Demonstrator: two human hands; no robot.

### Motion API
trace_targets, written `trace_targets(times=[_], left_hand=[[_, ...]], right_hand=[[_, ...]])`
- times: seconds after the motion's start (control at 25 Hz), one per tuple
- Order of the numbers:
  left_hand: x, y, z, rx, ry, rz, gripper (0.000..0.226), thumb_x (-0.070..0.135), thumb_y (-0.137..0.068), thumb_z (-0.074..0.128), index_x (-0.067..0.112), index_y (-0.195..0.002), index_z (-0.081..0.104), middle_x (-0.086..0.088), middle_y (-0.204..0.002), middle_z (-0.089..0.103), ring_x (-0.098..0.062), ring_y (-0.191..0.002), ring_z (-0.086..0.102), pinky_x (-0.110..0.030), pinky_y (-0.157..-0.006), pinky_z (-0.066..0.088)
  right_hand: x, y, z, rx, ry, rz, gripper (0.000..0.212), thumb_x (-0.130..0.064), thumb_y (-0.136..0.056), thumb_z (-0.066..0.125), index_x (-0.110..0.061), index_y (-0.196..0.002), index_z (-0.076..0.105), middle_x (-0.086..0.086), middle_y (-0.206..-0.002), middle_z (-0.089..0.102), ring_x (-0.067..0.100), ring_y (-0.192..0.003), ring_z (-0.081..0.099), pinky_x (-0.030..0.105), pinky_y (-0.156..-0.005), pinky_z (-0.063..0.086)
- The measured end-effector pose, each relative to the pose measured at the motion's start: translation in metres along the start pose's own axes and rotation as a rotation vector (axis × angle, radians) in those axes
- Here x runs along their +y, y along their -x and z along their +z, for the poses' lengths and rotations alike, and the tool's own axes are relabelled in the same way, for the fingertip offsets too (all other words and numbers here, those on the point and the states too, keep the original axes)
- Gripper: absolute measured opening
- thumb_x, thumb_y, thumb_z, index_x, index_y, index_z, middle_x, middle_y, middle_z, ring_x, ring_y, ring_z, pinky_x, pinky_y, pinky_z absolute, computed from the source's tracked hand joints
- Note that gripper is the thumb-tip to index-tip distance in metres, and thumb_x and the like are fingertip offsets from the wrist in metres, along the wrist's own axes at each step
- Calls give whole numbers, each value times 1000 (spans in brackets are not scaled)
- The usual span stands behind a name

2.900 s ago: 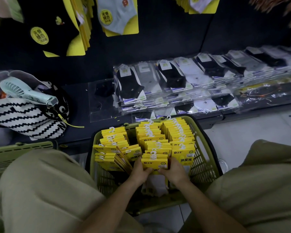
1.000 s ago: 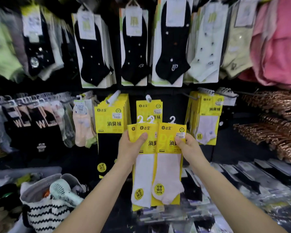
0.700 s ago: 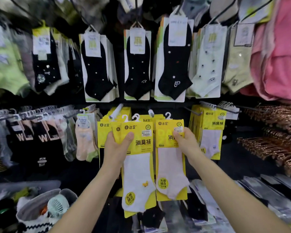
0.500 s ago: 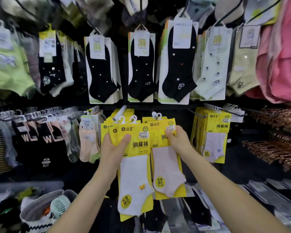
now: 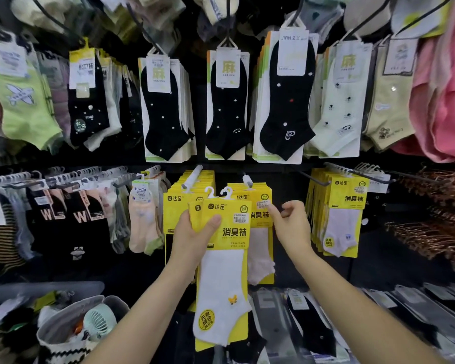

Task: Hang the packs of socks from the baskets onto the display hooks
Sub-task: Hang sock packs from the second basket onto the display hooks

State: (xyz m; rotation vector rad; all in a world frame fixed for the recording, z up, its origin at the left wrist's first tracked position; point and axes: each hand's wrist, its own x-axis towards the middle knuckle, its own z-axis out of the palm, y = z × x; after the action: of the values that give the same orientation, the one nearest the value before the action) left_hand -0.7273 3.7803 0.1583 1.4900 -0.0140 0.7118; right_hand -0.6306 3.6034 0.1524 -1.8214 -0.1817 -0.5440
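Left hand [image 5: 192, 236] tight around 2 sock packs [image 5: 231, 235], right hand [image 5: 292, 228] loosely curled against hung pack [image 5: 259, 218]

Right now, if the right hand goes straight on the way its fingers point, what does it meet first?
Probably the hanging yellow packs; the right hand looks nearly on them, though depth is unclear.

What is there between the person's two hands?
In the head view: the held yellow packs gripped by the left hand, and behind them the hung yellow packs on a hook, whose edge the right hand touches.
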Motion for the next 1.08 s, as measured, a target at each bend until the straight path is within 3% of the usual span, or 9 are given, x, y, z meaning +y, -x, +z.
trace_targets(times=[0.12,0.32,0.48,0.6,0.72,0.88,0.96,1.08], left_hand=[[-3,3,15,-30,1,3,23,23,-79,72,31,-95,57,17,-90,69,3,-81,66,-14,-60,52],[-7,9,32,-83,33,-46,23,28,-79,70,32,-98,57,15,-94,68,1,-81,68,-15,-59,53],[-9,8,28,-90,75,-44,12,28,-87,61,30,-99,59,12,-101,69,-4,-90,68,-19,-67,55],[-9,6,19,21,25,-34,10,29,-88,61,31,-97,58,7,-106,67,-14,-101,64,-39,-87,53],[-7,3,-1,95,31,-28,8,27,-89,60,30,-96,58,2,-107,67,-20,-101,64,-48,-88,52],[-4,3,-23,85,31,-18,21,26,-90,58,22,-111,57,-2,-110,68,-20,-98,67,-46,-84,55],[-2,3,-26,63,34,-16,25,26,-90,58,19,-115,57,-2,-110,69,-20,-98,68,-44,-82,56],[0,1,-20,64,23,-13,18,26,-90,59,22,-108,58,1,-108,69,-21,-100,66,-42,-83,55]], right_hand=[[-18,19,-3,-184,-109,-81,28,-47,-75,70,-31,-84,49,-9,-83,59,3,-71,55,11,-56,43],[-29,24,-17,-263,-199,-35,22,-29,-78,74,-25,-87,54,-4,-89,70,10,-82,68,28,-70,57],[-26,18,-27,-331,-203,36,16,-26,-82,70,-22,-90,58,-4,-87,72,3,-76,68,16,-57,52],[-21,10,-25,-269,-247,85,11,-24,-88,63,-18,-96,59,-1,-91,69,2,-77,65,15,-54,48],[-19,-4,-21,-154,-195,127,14,-22,-93,55,-13,-103,55,6,-99,64,13,-85,59,23,-60,45],[-29,-18,-4,-140,-69,42,9,-22,-93,53,-13,-95,53,6,-91,61,18,-81,58,32,-65,49],[-33,-20,8,-139,29,-4,9,-24,-93,53,-17,-88,50,-2,-82,57,10,-71,54,26,-54,42],[-30,-22,21,-134,108,19,13,-26,-94,53,-14,-92,48,-1,-82,55,8,-67,49,24,-51,36]])
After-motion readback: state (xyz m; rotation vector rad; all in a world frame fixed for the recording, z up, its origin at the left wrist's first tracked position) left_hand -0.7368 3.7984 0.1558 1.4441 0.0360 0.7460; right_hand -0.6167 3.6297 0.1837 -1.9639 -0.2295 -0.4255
